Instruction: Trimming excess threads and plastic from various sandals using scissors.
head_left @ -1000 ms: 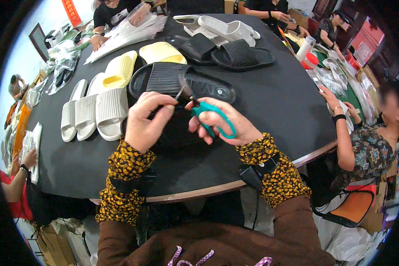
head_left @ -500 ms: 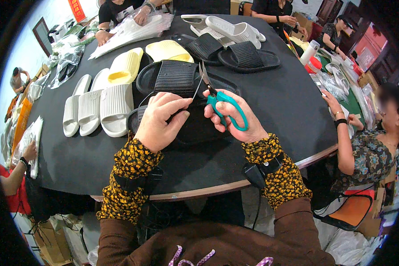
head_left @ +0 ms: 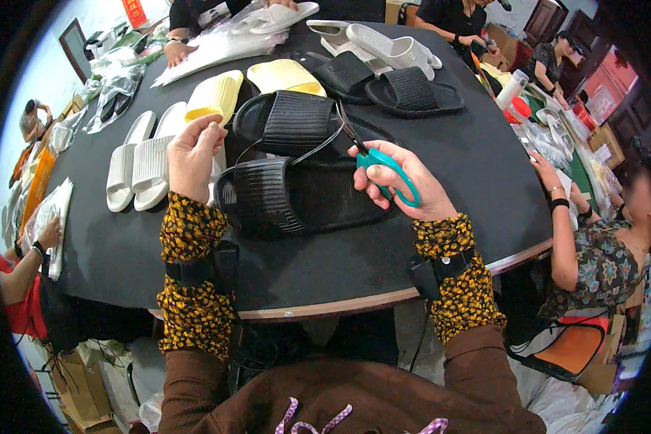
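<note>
Teal-handled scissors are in my right hand, their blades pointing up and away over the black slippers. Against the blades lies one end of a thin grey strip, which arcs down to the strap of the nearer black slipper. The other black slipper lies just beyond it. My left hand is raised left of these straps, thumb and fingertips pinched together. Whatever it pinches, if anything, is too small to make out. It partly hides a white slipper behind it.
White slippers and yellow slippers lie on the dark table to the left and beyond. More black slippers and pale slippers are farther off. Plastic bags sit at the far edge. Co-workers surround the table.
My left hand has moved left, away from the scissors and the grey strip, uncovering the nearer black slipper. My right hand has shifted slightly right and down with the scissors.
</note>
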`<state>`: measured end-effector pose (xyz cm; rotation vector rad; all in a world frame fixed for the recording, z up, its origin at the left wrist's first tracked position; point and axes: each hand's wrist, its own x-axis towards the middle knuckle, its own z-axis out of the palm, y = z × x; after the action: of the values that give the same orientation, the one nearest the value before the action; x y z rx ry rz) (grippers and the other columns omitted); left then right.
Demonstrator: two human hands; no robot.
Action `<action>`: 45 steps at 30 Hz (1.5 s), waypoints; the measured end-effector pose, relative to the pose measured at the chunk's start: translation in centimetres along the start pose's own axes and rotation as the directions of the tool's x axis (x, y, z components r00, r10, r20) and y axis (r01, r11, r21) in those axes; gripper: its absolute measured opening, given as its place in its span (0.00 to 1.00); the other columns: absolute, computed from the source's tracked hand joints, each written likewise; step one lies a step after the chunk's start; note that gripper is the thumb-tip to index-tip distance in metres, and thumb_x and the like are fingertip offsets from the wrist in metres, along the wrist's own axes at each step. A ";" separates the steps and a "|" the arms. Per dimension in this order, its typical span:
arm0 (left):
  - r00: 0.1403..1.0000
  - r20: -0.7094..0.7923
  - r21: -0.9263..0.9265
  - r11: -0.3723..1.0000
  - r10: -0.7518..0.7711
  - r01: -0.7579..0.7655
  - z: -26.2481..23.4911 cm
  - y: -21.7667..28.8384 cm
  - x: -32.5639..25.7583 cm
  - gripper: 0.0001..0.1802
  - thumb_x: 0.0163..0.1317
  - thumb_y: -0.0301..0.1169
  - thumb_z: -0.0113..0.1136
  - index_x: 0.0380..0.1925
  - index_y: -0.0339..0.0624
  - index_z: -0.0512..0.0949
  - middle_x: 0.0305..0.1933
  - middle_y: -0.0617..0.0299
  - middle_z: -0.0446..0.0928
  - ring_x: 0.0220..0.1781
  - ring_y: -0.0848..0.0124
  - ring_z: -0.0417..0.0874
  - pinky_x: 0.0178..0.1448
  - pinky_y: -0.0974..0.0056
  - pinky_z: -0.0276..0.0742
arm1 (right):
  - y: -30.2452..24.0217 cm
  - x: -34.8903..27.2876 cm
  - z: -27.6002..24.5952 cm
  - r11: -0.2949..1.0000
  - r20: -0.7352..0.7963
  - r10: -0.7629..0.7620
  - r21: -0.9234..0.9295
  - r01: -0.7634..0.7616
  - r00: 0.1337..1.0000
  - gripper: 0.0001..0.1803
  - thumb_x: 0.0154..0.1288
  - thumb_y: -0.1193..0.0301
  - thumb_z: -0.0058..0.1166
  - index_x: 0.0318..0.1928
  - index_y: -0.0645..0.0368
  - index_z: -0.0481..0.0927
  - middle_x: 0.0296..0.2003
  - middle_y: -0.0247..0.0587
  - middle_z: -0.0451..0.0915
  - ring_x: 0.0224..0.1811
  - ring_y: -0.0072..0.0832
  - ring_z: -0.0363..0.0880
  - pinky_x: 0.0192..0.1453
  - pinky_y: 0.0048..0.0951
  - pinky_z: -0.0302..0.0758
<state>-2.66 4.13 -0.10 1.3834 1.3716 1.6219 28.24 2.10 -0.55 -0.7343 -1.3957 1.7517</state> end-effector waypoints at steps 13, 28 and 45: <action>0.909 0.406 0.349 0.935 -0.093 -0.060 -1.0 -1.7 0.2 0.16 0.59 0.38 0.55 0.26 0.33 0.80 0.24 0.64 0.78 0.28 0.79 0.75 0.35 0.71 0.70 | -1.2 -0.9 -1.0 0.919 0.122 0.236 -0.350 -0.181 0.964 0.28 0.52 0.67 0.59 0.54 0.59 0.68 0.32 0.33 0.77 0.26 0.13 0.72 0.25 0.13 0.68; 0.948 0.298 0.158 0.985 -0.114 0.069 0.0 -1.0 -0.2 0.09 0.59 0.32 0.57 0.29 0.36 0.77 0.22 0.66 0.75 0.25 0.81 0.73 0.31 0.75 0.68 | -0.4 -0.9 -1.4 0.953 0.101 0.150 -0.281 -0.117 0.984 0.24 0.55 0.69 0.58 0.52 0.61 0.69 0.27 0.33 0.76 0.20 0.12 0.68 0.20 0.12 0.62; 0.998 0.059 0.158 0.986 0.035 -0.044 -1.3 -1.2 0.7 0.09 0.59 0.31 0.55 0.28 0.36 0.77 0.19 0.67 0.71 0.22 0.81 0.68 0.25 0.75 0.60 | -1.0 -1.7 -1.7 0.973 0.070 0.103 -0.214 -0.086 0.992 0.21 0.57 0.67 0.57 0.51 0.57 0.71 0.25 0.30 0.75 0.17 0.08 0.66 0.15 0.10 0.59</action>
<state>-4.25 4.71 -0.87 1.5456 1.4756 1.5136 30.77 1.64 -0.06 -0.8637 -1.6433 1.7394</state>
